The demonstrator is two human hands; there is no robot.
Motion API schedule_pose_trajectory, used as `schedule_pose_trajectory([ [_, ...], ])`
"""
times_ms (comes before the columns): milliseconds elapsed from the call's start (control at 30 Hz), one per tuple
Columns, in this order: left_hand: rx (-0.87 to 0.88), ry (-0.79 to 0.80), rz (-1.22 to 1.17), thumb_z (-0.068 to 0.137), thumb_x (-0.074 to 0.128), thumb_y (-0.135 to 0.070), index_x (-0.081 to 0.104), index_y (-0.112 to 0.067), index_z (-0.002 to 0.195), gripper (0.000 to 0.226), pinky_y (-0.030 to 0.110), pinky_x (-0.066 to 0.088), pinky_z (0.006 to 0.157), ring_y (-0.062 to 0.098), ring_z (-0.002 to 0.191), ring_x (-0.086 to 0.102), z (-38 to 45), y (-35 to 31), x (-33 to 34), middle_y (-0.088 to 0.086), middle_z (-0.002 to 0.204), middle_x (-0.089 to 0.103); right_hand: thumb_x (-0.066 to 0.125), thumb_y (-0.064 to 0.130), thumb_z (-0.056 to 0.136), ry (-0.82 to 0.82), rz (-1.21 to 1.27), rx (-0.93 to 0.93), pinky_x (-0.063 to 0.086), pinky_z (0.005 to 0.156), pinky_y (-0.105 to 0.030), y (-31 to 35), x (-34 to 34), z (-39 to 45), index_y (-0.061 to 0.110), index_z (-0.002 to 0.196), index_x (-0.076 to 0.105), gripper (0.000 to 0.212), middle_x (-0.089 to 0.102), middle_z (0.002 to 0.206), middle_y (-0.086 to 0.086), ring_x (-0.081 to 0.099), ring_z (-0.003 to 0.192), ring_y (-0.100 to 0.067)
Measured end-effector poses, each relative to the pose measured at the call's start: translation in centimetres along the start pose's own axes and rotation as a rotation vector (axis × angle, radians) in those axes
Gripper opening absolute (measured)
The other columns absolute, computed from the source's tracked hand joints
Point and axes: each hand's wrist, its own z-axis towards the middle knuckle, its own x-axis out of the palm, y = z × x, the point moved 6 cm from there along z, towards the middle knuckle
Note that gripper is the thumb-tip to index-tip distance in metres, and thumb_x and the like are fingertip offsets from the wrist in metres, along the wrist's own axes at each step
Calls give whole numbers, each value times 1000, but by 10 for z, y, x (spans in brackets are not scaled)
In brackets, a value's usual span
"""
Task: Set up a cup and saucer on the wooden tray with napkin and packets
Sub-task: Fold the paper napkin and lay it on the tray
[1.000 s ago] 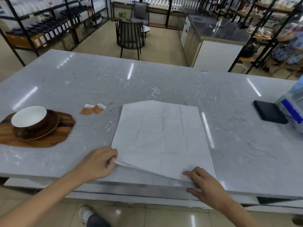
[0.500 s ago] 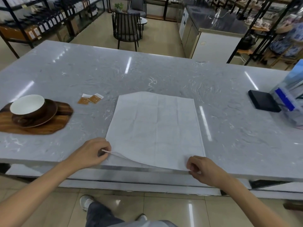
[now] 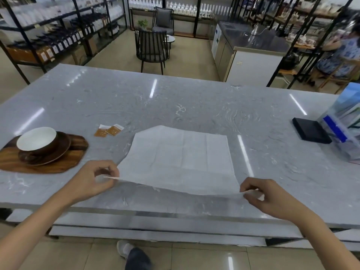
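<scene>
Marble counter [image 3: 194,98]: napkin [image 3: 181,158] btwn hands, near corners pinched.

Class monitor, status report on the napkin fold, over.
Left hand and right hand each pinch a near corner of the napkin, near edge lifted. Cup on tray. Packets beside napkin, path open.

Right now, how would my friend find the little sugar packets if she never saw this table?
Start at the big grey marble table. On its left side sits a wooden tray with a cup and saucer. Just right of the tray, beyond the white napkin's far left corner, lie two packets: small, flat, orange-brown with white tops, the only orange things there.
</scene>
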Motion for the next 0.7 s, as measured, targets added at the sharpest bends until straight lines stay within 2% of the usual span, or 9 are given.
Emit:
schedule_pose_trajectory([
  [33, 36, -12, -52, 78, 72, -21, 72, -21, 79, 0, 22, 57, 79, 15, 76, 69, 1, -10, -6, 0, 78, 71, 69, 9, 93, -16, 38, -3, 51, 73, -15, 5, -8, 0, 35, 89, 70, 26, 74, 91, 12, 69, 84, -10],
  [100, 88, -76, -128, 78, 67, -29, 71, -20, 74, 11, 20, 54, 73, 15, 72, 66, 4, -23, -19, -2, 73, 69, 72, 10, 93, -53, 143, -9, 51, 72, -13, 13, -24, -1, 33, 90, 74, 24, 77, 92, 8, 72, 84, -11],
  [200, 123, -148, -187, 81, 68, -22, 71, -14, 75, 10, 29, 49, 65, 15, 70, 62, 13, -30, -33, -4, 72, 67, 73, 18, 90, -127, 322, -43, 57, 73, -22, 21, -45, 2, 21, 94, 78, 6, 78, 91, -3, 74, 83, -16],
  [267, 110, -198, -235, 81, 68, -13, 72, -17, 75, 9, 36, 45, 61, 20, 68, 59, 23, -26, -39, -3, 72, 67, 74, 24, 86, -222, 432, -50, 57, 69, -19, 20, -57, 11, 16, 95, 78, 13, 78, 91, -5, 74, 81, -14],
  [333, 78, -244, -302, 84, 73, -14, 75, -20, 78, 8, 33, 47, 59, 22, 68, 60, 36, -17, -41, -3, 73, 70, 76, 27, 82, -345, 530, -11, 56, 68, -16, 13, -63, 26, 18, 98, 78, 19, 78, 96, -2, 73, 83, -9],
  [433, -31, -324, -330, 87, 75, -6, 79, -25, 84, 19, 11, 52, 66, 6, 73, 67, 71, 15, -35, -9, 80, 76, 80, 28, 82, -469, 605, 65, 55, 72, -16, -7, -63, 62, 23, 103, 77, 22, 77, 101, 3, 70, 88, -8],
  [533, -192, -338, -283, 89, 74, -12, 76, -9, 88, 4, 20, 47, 69, 16, 73, 55, 127, 64, -28, 4, 77, 63, 82, 26, 85, -554, 664, 155, 54, 69, -16, -39, -59, 115, 26, 105, 76, 21, 77, 96, 1, 66, 80, -9],
  [600, -229, -303, -240, 92, 72, -12, 66, 5, 82, 21, 35, 38, 70, 19, 72, 45, 142, 82, -15, 10, 74, 50, 81, 26, 86, -548, 728, 192, 56, 69, -18, -53, -47, 130, 26, 107, 76, 21, 79, 91, 1, 70, 79, -9],
  [700, -210, -254, -139, 93, 71, -12, 45, -14, 60, 42, 24, 27, 58, 16, 63, 34, 155, 90, 2, 2, 63, 36, 78, 20, 90, -522, 757, 297, 58, 72, -28, -82, -25, 149, 29, 107, 76, 20, 79, 89, 1, 71, 80, -13],
])
